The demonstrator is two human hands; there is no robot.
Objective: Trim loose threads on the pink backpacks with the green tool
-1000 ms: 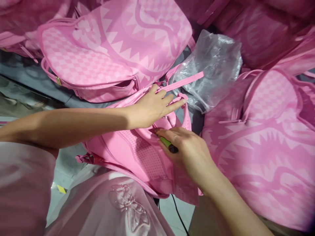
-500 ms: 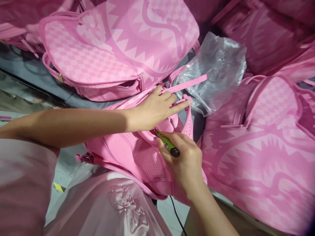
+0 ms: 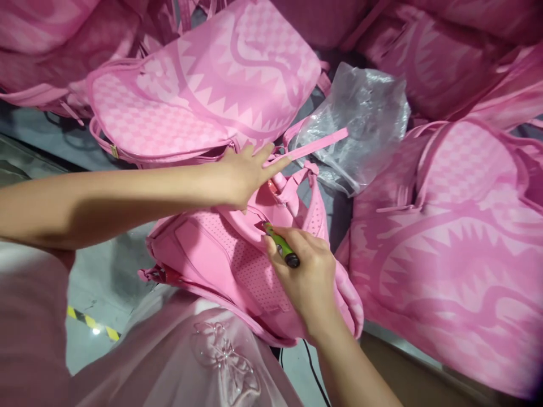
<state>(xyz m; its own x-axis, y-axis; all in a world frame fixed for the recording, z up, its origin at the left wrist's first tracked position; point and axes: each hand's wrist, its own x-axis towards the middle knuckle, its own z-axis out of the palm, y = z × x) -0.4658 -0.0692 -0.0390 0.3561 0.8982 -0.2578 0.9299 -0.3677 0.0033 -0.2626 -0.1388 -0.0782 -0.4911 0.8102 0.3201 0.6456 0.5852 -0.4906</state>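
Note:
A pink backpack lies with its padded, perforated back panel facing up, close to my lap. My left hand rests across its upper edge, fingers spread and holding nothing. My right hand is closed around a small green tool with a black end. Its thin dark tip points at the pink fabric near the top of the panel; I cannot make out the tip's exact kind. A red patch shows beside the strap base. The loose strap sticks out to the right beyond my left hand.
A patterned pink backpack lies behind, and another at the right. Between them is a crumpled clear plastic bag. More pink bags fill the back. A black cord hangs below, and yellow-black tape marks the floor.
My left hand has slid left over the backpack, uncovering the strap base and red patch. My right hand keeps the green tool near the same spot. The view has shifted slightly.

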